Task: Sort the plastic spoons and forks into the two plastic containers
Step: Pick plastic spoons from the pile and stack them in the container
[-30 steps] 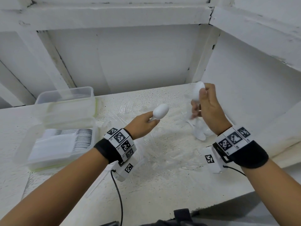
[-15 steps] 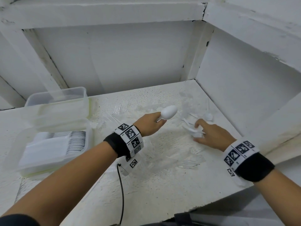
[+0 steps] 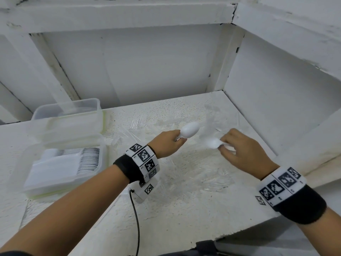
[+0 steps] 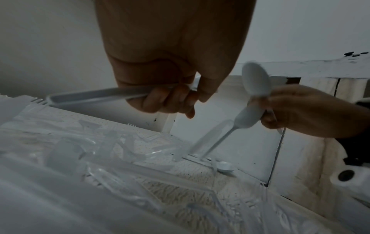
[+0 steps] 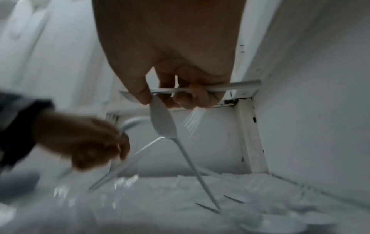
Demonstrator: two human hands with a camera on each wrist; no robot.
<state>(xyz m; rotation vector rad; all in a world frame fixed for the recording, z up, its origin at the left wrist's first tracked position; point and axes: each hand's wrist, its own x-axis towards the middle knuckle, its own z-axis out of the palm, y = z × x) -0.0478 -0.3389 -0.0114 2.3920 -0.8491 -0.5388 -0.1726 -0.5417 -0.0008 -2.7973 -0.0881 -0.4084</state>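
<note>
White spoons (image 3: 190, 129) fill both hands, left (image 3: 166, 143) and right (image 3: 245, 154) gripping handles.

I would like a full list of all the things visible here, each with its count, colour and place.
White spoons in the hands: at least two; one in the left hand, one or more in the right.
Clear cutlery: many pieces, transparent, scattered on the shelf; count unclear.
Near container: one, clear, left on the shelf, holds stacked cutlery.
Far container: one, clear, behind the near one.
Shelf: one, white and speckled.
Wrist bands: two, black with printed markers.
Cable: one, black, under the left wrist.
Left hand: grips a spoon handle.
Right hand: fingers pinch white spoons.
</note>
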